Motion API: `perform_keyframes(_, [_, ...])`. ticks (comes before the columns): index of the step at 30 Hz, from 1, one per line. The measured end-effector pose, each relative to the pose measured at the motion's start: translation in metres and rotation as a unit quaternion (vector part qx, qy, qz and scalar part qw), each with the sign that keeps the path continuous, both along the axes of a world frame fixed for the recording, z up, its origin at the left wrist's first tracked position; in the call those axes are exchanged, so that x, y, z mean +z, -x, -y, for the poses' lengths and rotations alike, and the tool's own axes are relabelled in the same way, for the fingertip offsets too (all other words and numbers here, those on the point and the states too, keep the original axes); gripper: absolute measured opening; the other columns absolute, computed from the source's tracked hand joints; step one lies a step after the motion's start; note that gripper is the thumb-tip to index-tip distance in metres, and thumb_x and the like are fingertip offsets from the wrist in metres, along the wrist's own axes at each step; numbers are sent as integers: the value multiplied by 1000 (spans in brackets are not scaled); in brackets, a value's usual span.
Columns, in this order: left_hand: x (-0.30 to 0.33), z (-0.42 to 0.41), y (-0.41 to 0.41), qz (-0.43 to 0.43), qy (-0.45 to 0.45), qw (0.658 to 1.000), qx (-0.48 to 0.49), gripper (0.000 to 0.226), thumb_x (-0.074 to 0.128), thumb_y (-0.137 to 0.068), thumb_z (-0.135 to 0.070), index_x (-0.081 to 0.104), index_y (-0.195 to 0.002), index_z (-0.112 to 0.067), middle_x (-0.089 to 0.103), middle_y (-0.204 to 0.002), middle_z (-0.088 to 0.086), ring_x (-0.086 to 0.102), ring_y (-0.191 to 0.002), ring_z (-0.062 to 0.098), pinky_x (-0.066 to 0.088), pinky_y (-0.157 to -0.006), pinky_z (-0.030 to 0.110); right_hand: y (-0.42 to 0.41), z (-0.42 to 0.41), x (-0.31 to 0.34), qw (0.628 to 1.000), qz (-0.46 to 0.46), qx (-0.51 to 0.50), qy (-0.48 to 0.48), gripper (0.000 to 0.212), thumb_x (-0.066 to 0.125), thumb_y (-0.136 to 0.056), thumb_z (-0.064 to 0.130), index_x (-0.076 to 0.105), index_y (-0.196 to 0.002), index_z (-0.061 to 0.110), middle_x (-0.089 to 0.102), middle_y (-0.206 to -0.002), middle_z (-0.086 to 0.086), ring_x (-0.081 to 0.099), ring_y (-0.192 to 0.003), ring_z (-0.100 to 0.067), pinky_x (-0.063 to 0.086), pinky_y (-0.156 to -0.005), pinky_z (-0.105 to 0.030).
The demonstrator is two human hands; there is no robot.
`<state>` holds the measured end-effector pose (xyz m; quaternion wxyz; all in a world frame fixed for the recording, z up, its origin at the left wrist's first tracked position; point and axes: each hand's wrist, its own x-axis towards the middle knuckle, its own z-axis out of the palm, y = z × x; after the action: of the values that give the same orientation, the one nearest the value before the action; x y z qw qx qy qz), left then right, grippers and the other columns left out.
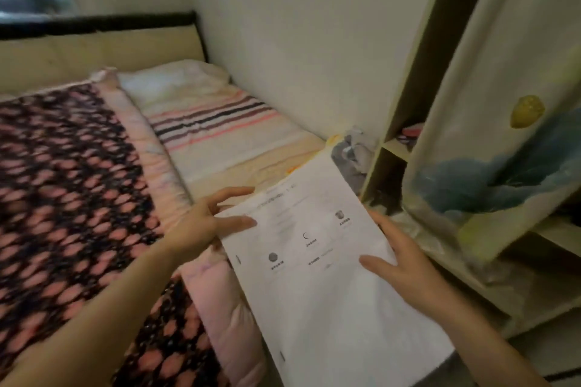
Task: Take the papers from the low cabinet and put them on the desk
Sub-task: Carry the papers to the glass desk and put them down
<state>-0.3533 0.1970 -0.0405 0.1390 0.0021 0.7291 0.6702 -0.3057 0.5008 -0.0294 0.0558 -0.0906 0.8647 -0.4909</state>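
Between bed (pixel 94 173) and cabinet (pixel 490 122), papers (pixel 317 261) run five to eleven o'clock, left hand (pixel 204 223) and right hand (pixel 405 264) clamped on opposite long edges; no desk visible.

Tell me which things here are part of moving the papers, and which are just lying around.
Part of the job:
papers, held on both sides
left hand
right hand
cabinet, door open

Just lying about:
patterned blanket
striped bedding
pillow
blue bag by the cabinet door
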Motion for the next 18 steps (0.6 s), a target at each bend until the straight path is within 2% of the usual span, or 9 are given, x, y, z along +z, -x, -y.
perform_keyframes(2, [0,48,-39,0,-64,992,108,58,79,-63,-10,61,-116,-24,72,-107,12,72,-88,29,60,-76,43,-7,49,2,998,0,32,60,56,62,-85,3,41,-106,50,45,-109,35,45,-85,35,42,-72,5])
perform_keyframes(4, [-5,92,-89,4,-117,976,184,49,69,-67,-8,60,-115,-12,76,-98,4,73,-82,20,62,-67,31,-16,102,-3,993,6,65,98,60,63,-82,-1,45,-107,51,53,-109,33,52,-91,28,44,-76,1])
perform_keyframes(5, [-10,110,-119,17,-123,972,197,45,69,-70,-7,61,-114,-12,77,-95,1,73,-82,19,61,-66,29,-23,130,-6,990,19,80,115,60,64,-81,-3,48,-109,48,61,-107,27,57,-95,19,47,-76,-2])
perform_keyframes(8, [-30,152,-212,63,-117,969,207,52,77,-66,-9,59,-112,-28,74,-108,-2,70,-98,22,58,-82,40,-51,213,-22,981,38,127,141,61,66,-79,-4,50,-121,38,65,-117,11,62,-109,-11,53,-89,-30])
perform_keyframes(10, [-44,172,-276,102,-131,953,254,57,76,-69,-6,56,-114,-34,71,-114,-4,67,-106,22,53,-91,44,-71,267,-31,971,54,171,157,61,66,-79,-3,49,-121,39,61,-124,6,58,-112,-16,47,-95,-38])
perform_keyframes(12, [-53,187,-339,105,-155,924,332,62,72,-72,-1,52,-117,-39,69,-118,-8,64,-111,21,52,-95,42,-93,325,-39,953,87,239,167,62,64,-80,-4,49,-121,40,61,-125,6,58,-113,-15,47,-96,-39])
perform_keyframes(14, [-60,197,-393,84,-176,879,435,73,74,-65,-4,48,-126,-36,67,-123,-6,62,-114,22,52,-95,41,-119,383,-46,922,142,317,171,65,62,-81,-5,52,-115,50,66,-118,16,63,-108,-10,50,-94,-42])
perform_keyframes(16, [-67,202,-434,66,-183,829,525,80,76,-56,-13,46,-128,-32,67,-123,-4,63,-112,23,56,-89,39,-145,431,-53,883,194,391,170,65,59,-83,-6,54,-110,53,68,-113,19,65,-105,-9,52,-92,-44])
perform_keyframes(18, [-74,204,-464,58,-187,781,594,78,76,-53,-20,49,-125,-31,69,-119,-3,67,-107,23,58,-79,35,-172,470,-60,844,230,459,156,62,57,-84,-5,53,-116,48,67,-116,13,65,-106,-14,53,-90,-46])
